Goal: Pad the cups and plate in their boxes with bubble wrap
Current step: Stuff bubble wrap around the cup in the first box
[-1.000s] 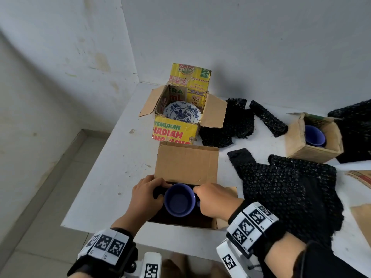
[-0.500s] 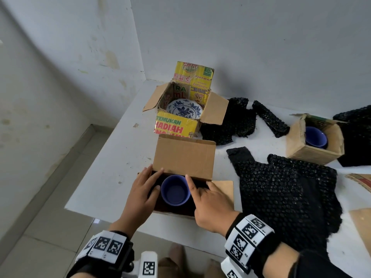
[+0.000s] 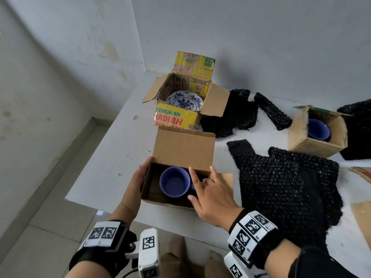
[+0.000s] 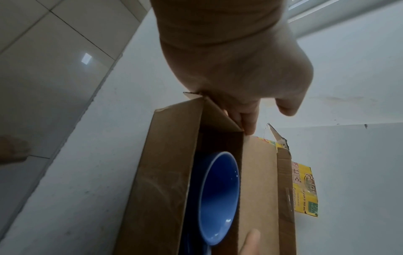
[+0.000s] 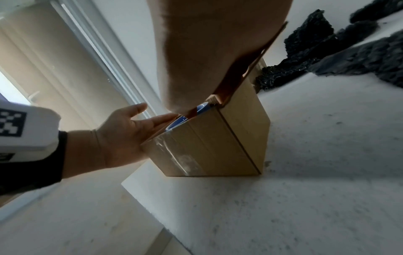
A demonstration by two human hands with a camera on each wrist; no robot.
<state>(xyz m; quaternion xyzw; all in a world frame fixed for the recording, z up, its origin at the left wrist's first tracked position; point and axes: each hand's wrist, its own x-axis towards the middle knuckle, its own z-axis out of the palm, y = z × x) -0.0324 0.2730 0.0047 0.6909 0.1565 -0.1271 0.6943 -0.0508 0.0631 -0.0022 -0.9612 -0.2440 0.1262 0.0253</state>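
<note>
A: Where is the near cup (image 3: 174, 182)?

B: It sits upright in the near box (image 3: 164, 201), toward the middle, at the front edge of the white table (image 3: 112, 157). The box's back flap (image 3: 183, 150) stands up behind it.

A: And the hands?

B: The left hand (image 3: 138, 181) lies flat along the box's left wall, fingers straight and pressed together, tips at the far corner. The left wrist view shows those fingers (image 4: 248, 119) touching the corner fold. The right hand (image 3: 210, 193) hovers over the box's right side, index and little finger stretched out, the thumb near the cup's rim; the middle fingers look bent, and they hold nothing.

A: The other pieces?

B: The plate (image 3: 184, 101) lies in the yellow box (image 3: 176, 119) just behind. A second cup (image 3: 318, 129) sits in a small box (image 3: 313, 145) far right. No wrap shows around either.

A: The bubble wrap?

B: A big black sheet (image 3: 289, 187) lies on the table right of the near box, and a smaller heap (image 3: 230, 117) beside the yellow box.
</note>
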